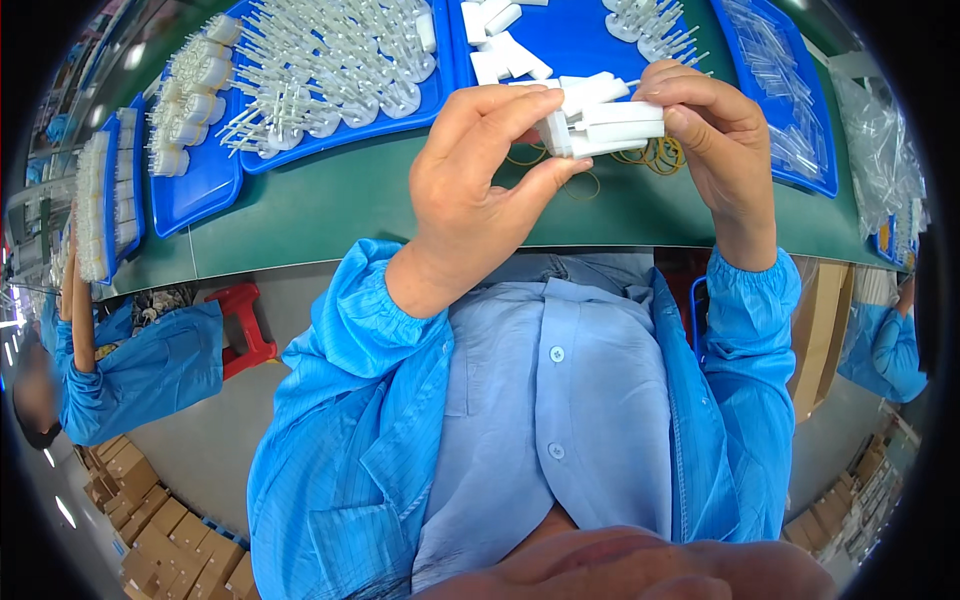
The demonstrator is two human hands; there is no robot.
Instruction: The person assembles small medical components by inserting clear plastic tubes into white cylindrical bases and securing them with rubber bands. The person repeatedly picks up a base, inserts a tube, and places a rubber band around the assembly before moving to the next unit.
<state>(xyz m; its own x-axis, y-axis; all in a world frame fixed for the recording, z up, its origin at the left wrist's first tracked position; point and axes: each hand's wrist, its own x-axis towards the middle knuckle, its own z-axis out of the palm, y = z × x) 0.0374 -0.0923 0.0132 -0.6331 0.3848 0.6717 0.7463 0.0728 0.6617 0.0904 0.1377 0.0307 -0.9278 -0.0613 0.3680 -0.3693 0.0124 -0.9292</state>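
Note:
Over the near edge of the green table, my two hands hold small plastic parts close together. My left hand (475, 175) pinches a clear plastic piece (555, 135) between thumb and fingers. My right hand (725, 135) grips the far end of a white rectangular plastic part (625, 122), whose near end meets the clear piece. How far the two fit into each other, I cannot tell. Behind them lie more white blocks (508, 55) in a blue tray (575, 45). Yellow rubber bands (665, 155) rest on the table under my hands.
Further left, a blue tray (300, 150) holds many clear parts with thin stems (335, 70). Beside it, white round parts (192, 115) stand in another tray. Clear tubes (780, 85) fill a tray on the right. A co-worker (140, 370) sits left, near a red stool (240, 325).

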